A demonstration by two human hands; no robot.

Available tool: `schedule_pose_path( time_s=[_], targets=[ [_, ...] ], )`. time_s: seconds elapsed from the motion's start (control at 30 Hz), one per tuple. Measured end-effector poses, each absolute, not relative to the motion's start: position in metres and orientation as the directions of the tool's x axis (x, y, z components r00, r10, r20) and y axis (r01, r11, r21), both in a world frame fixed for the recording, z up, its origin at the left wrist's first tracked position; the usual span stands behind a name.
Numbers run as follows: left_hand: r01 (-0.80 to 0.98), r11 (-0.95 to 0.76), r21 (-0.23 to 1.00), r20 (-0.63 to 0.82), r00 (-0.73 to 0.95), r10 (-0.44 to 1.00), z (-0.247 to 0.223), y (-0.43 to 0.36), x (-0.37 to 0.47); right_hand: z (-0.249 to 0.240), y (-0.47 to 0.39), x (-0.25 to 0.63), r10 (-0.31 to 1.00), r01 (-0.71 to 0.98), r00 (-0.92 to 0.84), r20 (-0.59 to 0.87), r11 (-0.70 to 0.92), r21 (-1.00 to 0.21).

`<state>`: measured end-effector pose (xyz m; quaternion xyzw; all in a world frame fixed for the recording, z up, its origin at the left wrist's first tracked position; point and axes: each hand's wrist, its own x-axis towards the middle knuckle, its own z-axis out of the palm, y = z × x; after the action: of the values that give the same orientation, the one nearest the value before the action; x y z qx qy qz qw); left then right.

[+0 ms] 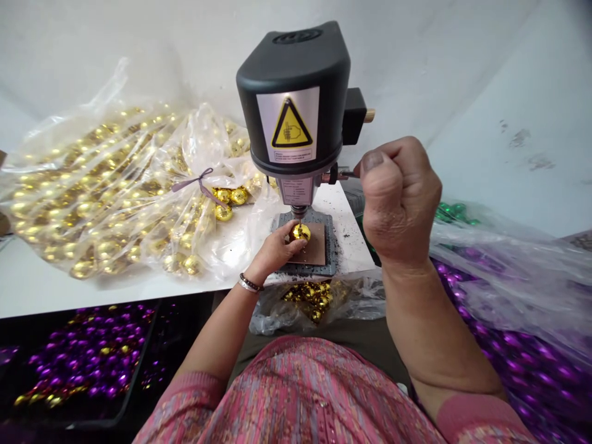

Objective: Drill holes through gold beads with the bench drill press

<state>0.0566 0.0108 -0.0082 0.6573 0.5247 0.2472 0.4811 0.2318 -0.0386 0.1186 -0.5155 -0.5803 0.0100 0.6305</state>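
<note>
A small black drill press point(296, 98) with a yellow warning label stands on the white table. My left hand point(277, 250) pinches a shiny gold ball point(301, 232) between thumb and fingers, right under the drill bit. The tip appears to meet the top of the ball; exact contact is too small to tell. Beneath the ball lies a brown board point(314, 246) on the grey drill base point(330, 246), dusted with dark specks. Raised at the right side of the machine, my right hand point(400, 197) is closed around the feed lever point(349, 174), most of which the fist hides.
A large clear bag of gold balls point(106, 185), tied with a purple string, fills the table's left. Several loose gold balls point(224, 203) lie beside it. Purple balls point(92, 351) sit in a dark bin below left; purple and green ones point(457, 213) are bagged at right. An open bag of gold pieces point(309, 299) hangs below the table edge.
</note>
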Motion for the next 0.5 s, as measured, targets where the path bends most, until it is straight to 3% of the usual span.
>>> schedule_pose_path(
  time_s=[0.3,0.5],
  targets=[
    [0.52,-0.091,0.849,-0.089,0.311,0.946,-0.007,0.008,0.061,0.102,-0.054,0.236,0.596,0.677,0.233,0.769,0.468,-0.567],
    [0.522,-0.124,0.844,-0.061,0.323,0.944,-0.007,0.008,0.061,0.075,-0.059,0.236,0.529,0.758,0.142,0.836,0.485,-0.436]
  ],
)
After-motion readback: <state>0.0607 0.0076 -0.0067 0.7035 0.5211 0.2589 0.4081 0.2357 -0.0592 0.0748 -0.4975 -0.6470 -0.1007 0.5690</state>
